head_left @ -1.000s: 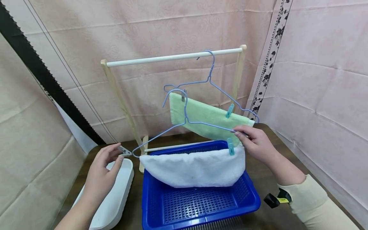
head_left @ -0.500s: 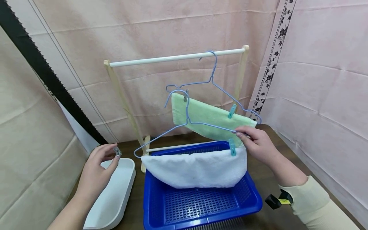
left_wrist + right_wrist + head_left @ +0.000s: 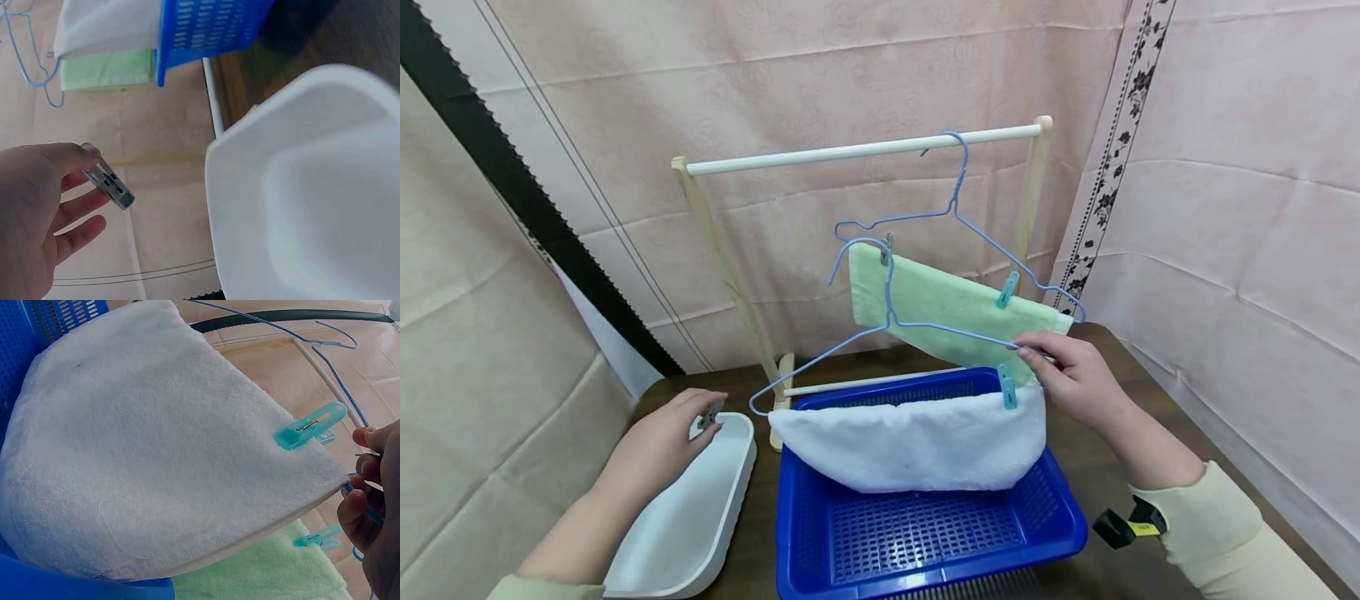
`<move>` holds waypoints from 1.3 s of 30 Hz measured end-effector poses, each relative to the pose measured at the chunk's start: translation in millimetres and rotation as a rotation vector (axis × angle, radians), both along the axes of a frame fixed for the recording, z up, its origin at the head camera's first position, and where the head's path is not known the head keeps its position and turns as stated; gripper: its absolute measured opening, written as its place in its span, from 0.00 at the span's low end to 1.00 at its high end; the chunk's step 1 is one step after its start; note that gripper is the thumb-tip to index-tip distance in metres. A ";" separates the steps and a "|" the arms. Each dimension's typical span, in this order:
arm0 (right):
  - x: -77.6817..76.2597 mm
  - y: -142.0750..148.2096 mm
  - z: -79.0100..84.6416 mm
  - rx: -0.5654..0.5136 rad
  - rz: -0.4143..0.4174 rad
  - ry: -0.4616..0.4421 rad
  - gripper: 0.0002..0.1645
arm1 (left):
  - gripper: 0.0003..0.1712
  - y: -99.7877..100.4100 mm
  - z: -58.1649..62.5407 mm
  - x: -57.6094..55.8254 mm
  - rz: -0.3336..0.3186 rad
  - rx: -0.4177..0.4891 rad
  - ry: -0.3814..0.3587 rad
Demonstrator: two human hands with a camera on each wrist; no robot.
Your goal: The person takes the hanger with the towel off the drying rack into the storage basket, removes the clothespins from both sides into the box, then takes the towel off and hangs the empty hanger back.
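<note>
My left hand (image 3: 658,437) pinches a grey clothespin (image 3: 110,182) between thumb and fingers, above the far end of a white tray (image 3: 703,508). In my right hand (image 3: 1075,371) is the right arm of a blue wire hanger (image 3: 835,343), held above a blue basket. A folded white towel (image 3: 910,446) hangs over the hanger's lower bar. One teal clothespin (image 3: 310,426) is clipped on the towel near my right hand; no clip shows at its left end. The right fingertips partly hide the hanger wire.
Behind, a second blue hanger (image 3: 958,187) hangs on the rack's white rod (image 3: 850,152). A green towel (image 3: 940,300) hangs there with a grey clip and a teal one. The blue basket (image 3: 805,537) stands on the brown table (image 3: 1120,450), right of the tray.
My left hand has drawn away from the hanger's left end, down toward the tray, and turned with the grey clothespin still pinched. My right hand and the hanger stay nearly where they were.
</note>
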State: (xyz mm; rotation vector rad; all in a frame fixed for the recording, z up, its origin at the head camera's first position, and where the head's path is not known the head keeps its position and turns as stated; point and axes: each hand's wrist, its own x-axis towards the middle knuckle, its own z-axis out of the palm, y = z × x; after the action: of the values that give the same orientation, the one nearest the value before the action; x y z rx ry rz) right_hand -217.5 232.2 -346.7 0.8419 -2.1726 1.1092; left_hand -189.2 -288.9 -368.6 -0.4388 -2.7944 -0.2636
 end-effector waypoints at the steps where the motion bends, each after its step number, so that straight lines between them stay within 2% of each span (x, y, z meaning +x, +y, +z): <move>1: -0.2 -0.2 -0.3 -0.002 0.003 0.001 0.15 | 0.22 -1.1 -0.7 -1.5 -0.003 -0.016 -0.007; 10: -3.1 -0.4 -1.3 -0.014 0.013 0.002 0.15 | 0.21 -13.9 -8.2 -14.4 -0.042 -0.157 0.000; 18: -4.6 -1.3 0.7 -0.014 0.030 -0.010 0.14 | 0.19 -30.3 -23.5 -30.2 -0.060 -0.223 -0.087; 23: -5.6 -1.6 0.3 -0.021 0.026 -0.007 0.15 | 0.19 -36.6 -27.6 -37.5 -0.055 -0.267 -0.119; 31: -6.8 -2.0 1.4 -0.009 -0.005 0.012 0.13 | 0.19 -34.0 -31.0 -48.0 -0.069 -0.294 -0.186; 39: -7.1 -1.7 0.3 -0.012 -0.002 0.002 0.14 | 0.18 -28.0 -42.7 -53.2 -0.088 -0.349 -0.242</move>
State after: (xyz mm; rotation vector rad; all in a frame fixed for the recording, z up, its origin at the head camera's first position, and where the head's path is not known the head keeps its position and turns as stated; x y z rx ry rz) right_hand -224.6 230.5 -346.4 0.8352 -2.1623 1.1194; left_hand -242.3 -316.8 -411.3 -0.6486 -3.0714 0.1690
